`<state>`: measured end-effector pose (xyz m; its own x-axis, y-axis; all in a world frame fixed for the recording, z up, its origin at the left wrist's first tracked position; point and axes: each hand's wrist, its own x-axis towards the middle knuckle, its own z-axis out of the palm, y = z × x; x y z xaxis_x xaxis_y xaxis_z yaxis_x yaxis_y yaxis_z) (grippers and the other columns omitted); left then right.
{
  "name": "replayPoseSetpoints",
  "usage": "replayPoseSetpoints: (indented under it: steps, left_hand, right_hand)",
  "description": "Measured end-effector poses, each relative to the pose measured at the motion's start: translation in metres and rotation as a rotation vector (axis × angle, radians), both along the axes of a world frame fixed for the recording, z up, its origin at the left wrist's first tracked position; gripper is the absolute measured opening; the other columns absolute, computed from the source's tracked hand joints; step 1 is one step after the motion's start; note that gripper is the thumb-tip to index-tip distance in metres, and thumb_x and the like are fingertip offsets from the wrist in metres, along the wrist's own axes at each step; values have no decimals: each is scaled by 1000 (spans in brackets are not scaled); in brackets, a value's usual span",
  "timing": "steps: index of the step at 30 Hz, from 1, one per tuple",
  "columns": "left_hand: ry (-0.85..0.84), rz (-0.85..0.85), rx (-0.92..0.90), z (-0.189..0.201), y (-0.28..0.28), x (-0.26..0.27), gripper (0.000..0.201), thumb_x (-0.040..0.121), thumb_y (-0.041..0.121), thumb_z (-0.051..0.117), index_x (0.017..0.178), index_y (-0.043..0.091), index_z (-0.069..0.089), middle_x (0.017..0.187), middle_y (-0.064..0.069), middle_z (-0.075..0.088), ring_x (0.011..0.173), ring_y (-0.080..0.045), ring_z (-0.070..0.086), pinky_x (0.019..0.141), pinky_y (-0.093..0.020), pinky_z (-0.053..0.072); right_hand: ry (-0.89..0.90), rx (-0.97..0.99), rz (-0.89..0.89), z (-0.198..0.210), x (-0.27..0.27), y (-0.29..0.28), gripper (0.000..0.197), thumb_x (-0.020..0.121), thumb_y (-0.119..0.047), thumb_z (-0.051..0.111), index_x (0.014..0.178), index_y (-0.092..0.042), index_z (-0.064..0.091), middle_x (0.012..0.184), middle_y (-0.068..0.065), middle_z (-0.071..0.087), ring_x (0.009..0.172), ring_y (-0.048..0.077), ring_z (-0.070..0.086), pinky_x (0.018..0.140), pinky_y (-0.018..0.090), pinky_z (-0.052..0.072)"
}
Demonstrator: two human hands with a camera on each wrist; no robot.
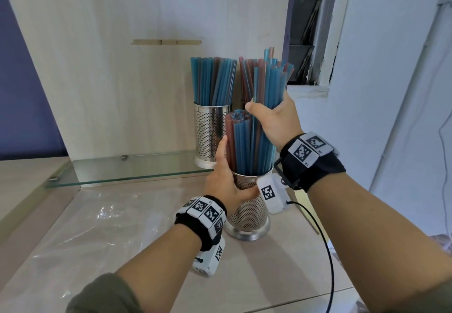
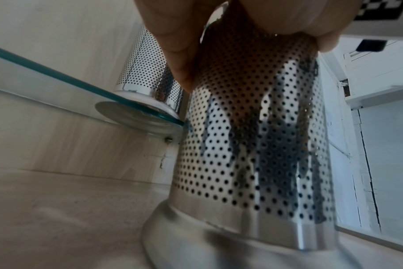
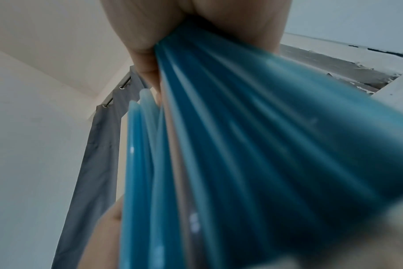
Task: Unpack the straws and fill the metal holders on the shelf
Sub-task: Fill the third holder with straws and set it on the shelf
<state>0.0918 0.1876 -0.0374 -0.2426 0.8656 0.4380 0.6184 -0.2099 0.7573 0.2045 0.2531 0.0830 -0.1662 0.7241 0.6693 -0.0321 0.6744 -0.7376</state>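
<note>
Curled round a bundle of blue plastic straws [image 1: 266,88], the right hand [image 1: 276,122] lowers it into the perforated steel holder [image 1: 249,205] on the tabletop [image 1: 281,271], just before the glass shelf [image 1: 127,168]; the left hand [image 1: 226,183] clasps that holder's rim. Loosening early could splay straws past the rim, toppling the holder

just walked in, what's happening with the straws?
A person is loading straws into perforated metal holders. The left hand grips the near holder, which stands on the counter, not the glass shelf. The right hand holds a bundle of blue straws above that holder, which already has straws in it. Two more holders stand behind; the left one, on the shelf, is full. Clear plastic wrapping lies on the counter.
</note>
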Motion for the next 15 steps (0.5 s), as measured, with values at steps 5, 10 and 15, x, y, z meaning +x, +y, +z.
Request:
replayPoseSetpoints:
  steps: [5, 10, 15]
  left_hand:
    - [39, -9, -2, 1, -1, -2, 132, 61, 47, 84, 135, 57, -25, 145, 2, 43, 126, -18, 51, 106, -46, 43]
    - [44, -32, -20, 2, -2, -5, 134, 61, 45, 86, 136, 55, -25, 149, 2, 38, 130, -19, 47, 109, -45, 38]
    - [63, -44, -28, 2, -3, -7, 134, 62, 47, 86, 132, 58, -28, 149, 1, 40, 130, -19, 47, 110, -46, 37]
  right_hand:
    - [-37, 13, -16, -4, 3, -1, 32, 83, -18, 73, 110, -18, 57, 99, -5, 67, 93, 8, 66, 85, 29, 56]
    - [-102, 146, 59, 4, 18, 0, 90, 70, -28, 87, 140, -18, 31, 131, -11, 48, 120, -10, 49, 104, 22, 45]
    - [-380, 555, -73, 44, 24, 2, 99, 79, -38, 75, 153, -12, 16, 159, 6, 21, 147, 18, 21, 120, 38, 23]
